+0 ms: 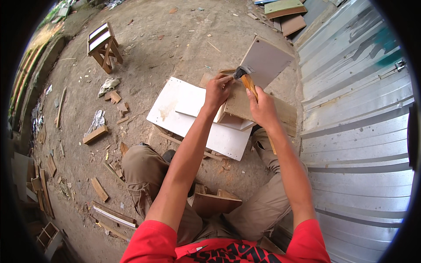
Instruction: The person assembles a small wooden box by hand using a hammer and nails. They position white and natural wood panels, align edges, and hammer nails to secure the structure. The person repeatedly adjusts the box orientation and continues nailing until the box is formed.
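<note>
My right hand (264, 107) is closed round the wooden handle of a hammer (249, 84). Its dark metal head lies right by the fingertips of my left hand (218, 91). Those fingers are pinched together at the far end of a wooden box-like piece (241, 104); whatever sits between them is too small to make out. Under both hands, the wooden piece rests on a white board (169, 103) with small holes along its edges. Beyond the hammer a white panel (268, 61) sticks up at a slant.
A corrugated metal wall (351, 131) runs along the right. Far left stands a small wooden stool (101, 47). Wood offcuts (95, 135) and scraps litter the dirt floor. A brown wooden piece (215, 204) lies between my legs; stacked boards (286, 9) are at the far right.
</note>
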